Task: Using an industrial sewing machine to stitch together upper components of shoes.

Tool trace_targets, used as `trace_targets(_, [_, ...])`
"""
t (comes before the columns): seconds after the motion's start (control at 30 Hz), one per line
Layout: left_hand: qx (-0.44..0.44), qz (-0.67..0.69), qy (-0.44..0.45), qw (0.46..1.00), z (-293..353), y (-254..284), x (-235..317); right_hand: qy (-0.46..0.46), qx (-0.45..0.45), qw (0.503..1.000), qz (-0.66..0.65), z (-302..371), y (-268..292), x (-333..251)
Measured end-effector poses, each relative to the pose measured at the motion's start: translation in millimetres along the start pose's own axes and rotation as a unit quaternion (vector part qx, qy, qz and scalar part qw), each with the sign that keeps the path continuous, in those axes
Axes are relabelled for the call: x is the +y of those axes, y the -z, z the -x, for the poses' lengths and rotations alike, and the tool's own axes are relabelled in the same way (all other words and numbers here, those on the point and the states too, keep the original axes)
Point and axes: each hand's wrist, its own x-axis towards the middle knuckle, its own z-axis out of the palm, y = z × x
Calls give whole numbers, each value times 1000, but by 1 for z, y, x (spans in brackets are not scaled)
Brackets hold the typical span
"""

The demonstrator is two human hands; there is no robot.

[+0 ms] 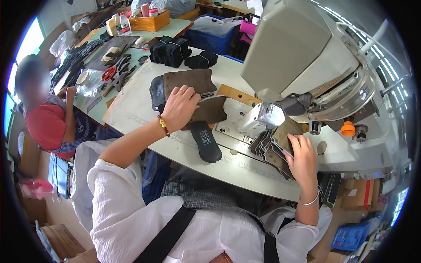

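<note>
My left hand (180, 108) reaches across the sewing table, its bent fingers closed at the edge of a dark brown flat piece (212, 110). Another brown piece (186, 81) lies just beyond it, over a black padded part (157, 93). A thin metallic item shows by the fingertips; its kind is unclear. Below the wrist rests a black elongated piece with a pale label (205, 141). To the right, my right hand (303, 158) pinches the edge of a fanned stack of brown pieces (280, 147) beside the sewing machine's (263, 118) head. Its needle area is hidden.
The machine's large body (289, 44) rises over the right side. Tied black bundles (170, 51) sit at the table's far edge. On the left a co-worker in red (48, 122) sits by a green table with red-handled scissors (109, 73). A blue crate (351, 236) stands low right.
</note>
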Motion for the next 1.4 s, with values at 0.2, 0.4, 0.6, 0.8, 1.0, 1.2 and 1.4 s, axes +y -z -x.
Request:
trace_targets(0.2, [85,148,78,982,-22,32,-20,-11,-9,1000,4,1,-1,-2])
trace_targets(0.4, [-106,143,121,976,-70,33,-108,-21,-22,1000,1,7,4,-7])
trace_targets(0.6, [-66,190,86,976,-54,-18,-144,-34,-33,998,36,8,16,-32])
trace_targets(0.8, [-63,167,59,982,-62,-19,-147,167,49,981,-87,-23,14,-96])
trace_targets(1.0, [-261,132,179,939,-81,-9,-153,215,-85,964,-133,-123,-75,-190])
trace_targets(1.2, [-385,126,156,901,-95,-10,-162,159,-194,942,-224,-218,-120,-220])
trace_targets(1.4, [-392,144,148,897,-88,-25,-160,148,-164,957,-187,-229,-116,-227])
